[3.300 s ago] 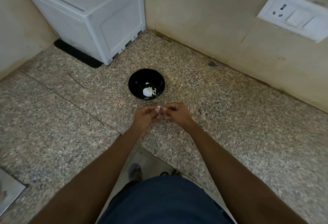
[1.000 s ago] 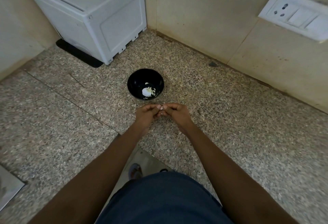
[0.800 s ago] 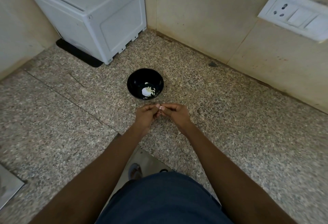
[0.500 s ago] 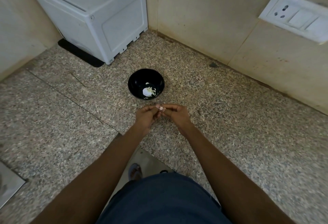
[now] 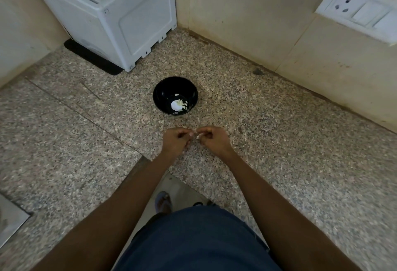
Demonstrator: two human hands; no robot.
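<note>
Here, left hand (image 5: 175, 141) and right hand (image 5: 214, 141) pinching pale scrap (image 5: 196, 136), speckled counter (image 5: 279, 163), beige walls (image 5: 236, 12)

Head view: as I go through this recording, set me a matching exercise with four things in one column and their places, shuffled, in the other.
Things
1. black bowl
2. white appliance
3. switch and socket plate
4. small pale piece

Places
A. fixed on the wall, upper right
B. pinched between the left hand and the right hand
C. back left corner of the counter
D. on the counter just beyond the hands, with white bits inside

Pairs: 1-D, 2-C, 3-A, 4-B
</note>
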